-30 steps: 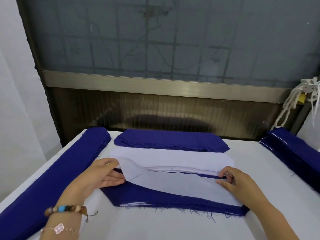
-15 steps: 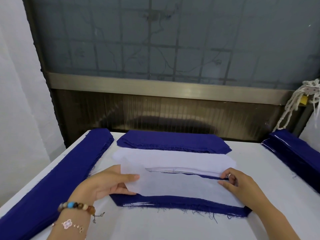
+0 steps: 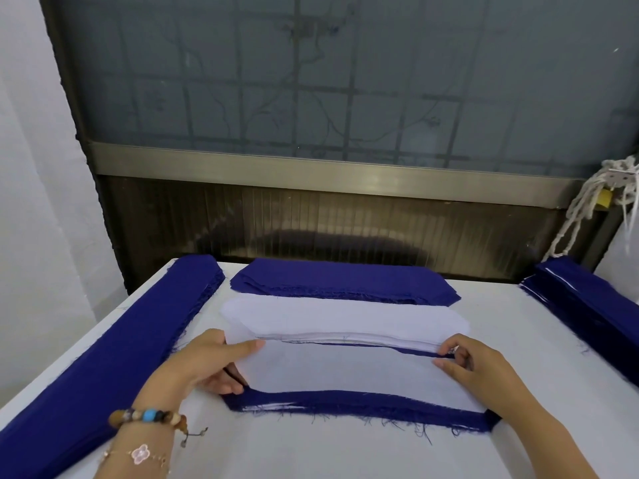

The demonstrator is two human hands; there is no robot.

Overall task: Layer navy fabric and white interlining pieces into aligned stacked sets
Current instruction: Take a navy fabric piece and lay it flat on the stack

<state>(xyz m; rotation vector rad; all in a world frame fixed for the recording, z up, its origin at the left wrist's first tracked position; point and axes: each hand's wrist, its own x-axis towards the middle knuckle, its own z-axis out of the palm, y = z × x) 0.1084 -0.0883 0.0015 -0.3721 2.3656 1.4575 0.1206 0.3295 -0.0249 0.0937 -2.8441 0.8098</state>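
The white interlining piece (image 3: pixel 345 371) — curled up at its left end a second ago — is now being lowered flat onto the navy stack (image 3: pixel 363 404). Its ends are being pinched by the left hand (image 3: pixel 204 366) and the right hand (image 3: pixel 473 368); alignment appears to be nearing completion.

The left hand (image 3: pixel 204 366) has laid the lifted interlining sheet (image 3: pixel 349 369) flat

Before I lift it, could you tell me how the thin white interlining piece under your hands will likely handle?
Probably floppy: the thin white interlining piece bends over the left hand pinching its end, so support both ends. Likely very light, being one sheet. It may cling rather than slide, since the frayed navy fabric stack beneath looks rough.
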